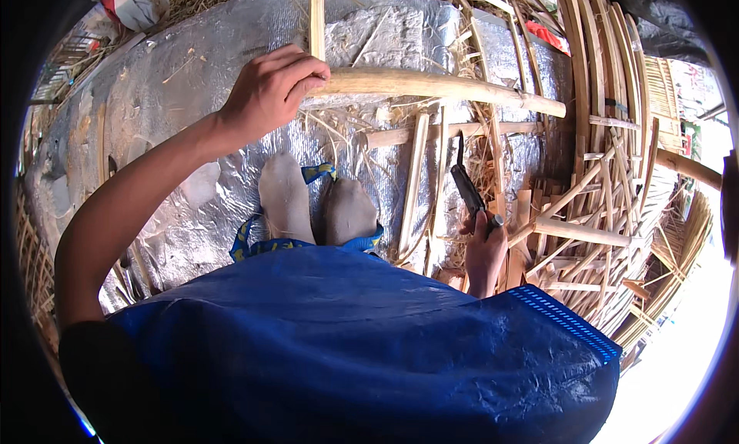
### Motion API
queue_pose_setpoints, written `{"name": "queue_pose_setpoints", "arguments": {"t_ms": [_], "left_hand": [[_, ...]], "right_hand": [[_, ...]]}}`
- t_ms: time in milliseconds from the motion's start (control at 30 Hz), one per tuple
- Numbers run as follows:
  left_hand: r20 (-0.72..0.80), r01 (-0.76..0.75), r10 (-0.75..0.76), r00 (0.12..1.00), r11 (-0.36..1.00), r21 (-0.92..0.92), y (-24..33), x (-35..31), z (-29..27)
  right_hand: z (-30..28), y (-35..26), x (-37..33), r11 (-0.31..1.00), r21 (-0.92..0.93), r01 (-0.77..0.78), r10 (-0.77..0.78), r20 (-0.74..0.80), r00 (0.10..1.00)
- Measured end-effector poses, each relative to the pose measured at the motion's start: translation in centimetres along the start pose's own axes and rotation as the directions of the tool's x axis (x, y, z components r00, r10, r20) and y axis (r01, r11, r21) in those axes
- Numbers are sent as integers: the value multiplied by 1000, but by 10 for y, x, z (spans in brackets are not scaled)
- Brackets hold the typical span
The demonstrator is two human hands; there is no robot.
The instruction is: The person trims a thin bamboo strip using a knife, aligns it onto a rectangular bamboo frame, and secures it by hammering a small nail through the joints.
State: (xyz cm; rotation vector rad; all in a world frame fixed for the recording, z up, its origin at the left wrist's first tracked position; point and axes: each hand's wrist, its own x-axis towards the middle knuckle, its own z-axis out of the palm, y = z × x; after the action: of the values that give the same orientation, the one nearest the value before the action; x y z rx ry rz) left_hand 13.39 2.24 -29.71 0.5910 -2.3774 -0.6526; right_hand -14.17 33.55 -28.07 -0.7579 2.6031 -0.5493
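My left hand (271, 86) is closed round the left end of a long split bamboo piece (439, 85). This piece runs across in front of me to the right, over the silvery sheet. A narrower bamboo strip (316, 21) rises from the same end toward the top edge. Low on the right, my right hand (485, 253) grips a dark knife (466, 188), its thin tip pointing away from me. The knife is apart from the bamboo piece. A shorter bamboo length (385, 138) lies beneath, crossed by thin strips.
Silvery foil sheeting (185, 67) covers the ground, strewn with shavings. Long bamboo strips (589, 75) stand stacked at right, above a heap of split pieces (585, 252). My two feet (286, 198) are close below the bamboo, and a blue cover (346, 321) lies over my lap.
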Motion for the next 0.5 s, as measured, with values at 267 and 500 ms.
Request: {"name": "queue_pose_setpoints", "arguments": {"t_ms": [267,500], "left_hand": [[-19,-34,34,999,999,16,-3,1,1],[-17,3,-2,1000,1000,17,-3,-4,-1]], "right_hand": [[-25,-41,71,915,-378,143,-66,209,976],[5,-67,118,843,-403,356,-345,104,933]]}}
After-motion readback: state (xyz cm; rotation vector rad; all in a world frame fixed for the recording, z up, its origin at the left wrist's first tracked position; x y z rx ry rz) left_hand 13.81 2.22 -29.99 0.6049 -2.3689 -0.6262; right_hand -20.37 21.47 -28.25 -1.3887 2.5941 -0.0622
